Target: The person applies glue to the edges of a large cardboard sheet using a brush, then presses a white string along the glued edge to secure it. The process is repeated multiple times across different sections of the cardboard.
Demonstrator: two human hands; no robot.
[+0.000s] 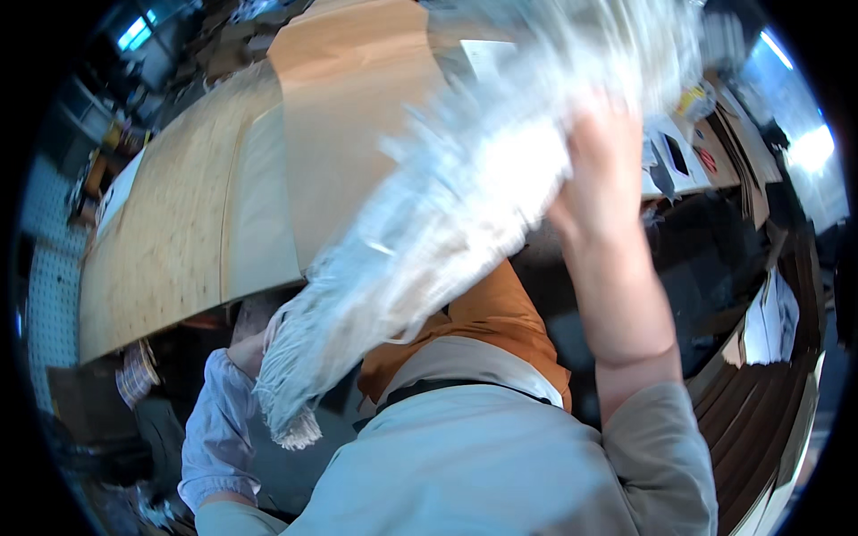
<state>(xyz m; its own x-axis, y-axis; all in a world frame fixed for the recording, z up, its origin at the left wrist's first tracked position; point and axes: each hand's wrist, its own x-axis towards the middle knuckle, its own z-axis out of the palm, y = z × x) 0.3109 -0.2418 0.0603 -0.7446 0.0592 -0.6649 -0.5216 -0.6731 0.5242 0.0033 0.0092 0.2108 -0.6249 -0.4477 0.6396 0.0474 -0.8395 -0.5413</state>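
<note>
A long bundle of white strands [420, 232], frayed at its lower end, slants across the view in front of my body. Its upper right part is smeared by motion. My right hand [606, 156] is raised and closed round the bundle's upper part. At the lower left, my left hand [275, 326] is mostly covered by the bundle. Its fingers are hidden, so whether it grips the strands does not show. A loose pale sleeve [219, 429] covers the left forearm.
A wooden worktable [179, 214] lies ahead with a brown paper sheet [349, 98] on it. A dark phone [675, 154] and red-handled scissors [706, 159] rest at the right. Stacked brown sheets [760, 411] stand at my right. A spool [138, 375] sits below the table's left edge.
</note>
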